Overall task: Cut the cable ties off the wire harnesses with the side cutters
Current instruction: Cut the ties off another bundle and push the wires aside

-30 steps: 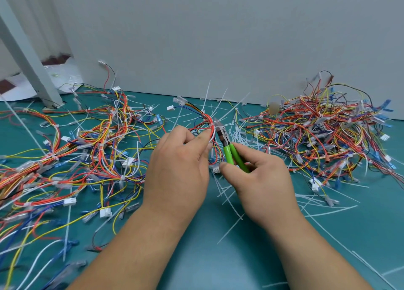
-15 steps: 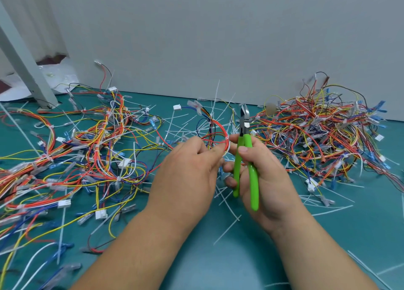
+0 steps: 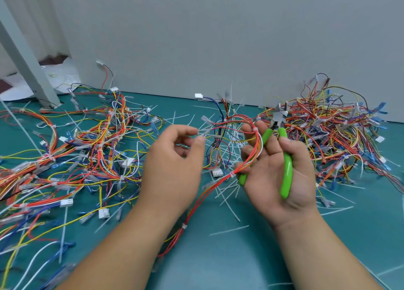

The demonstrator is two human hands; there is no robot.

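Side cutters (image 3: 288, 165) | right hand (image 3: 271, 178) holds, plus wire harness (image 3: 259, 143) | jaws apart

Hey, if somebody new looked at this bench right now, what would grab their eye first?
The bright green side cutters lie in the upturned right hand, centre right, with a red wire harness draped across its fingers. Multicoloured wires sprawl in a left tangle and a right heap by the wall. Cut white ties litter the teal mat between.
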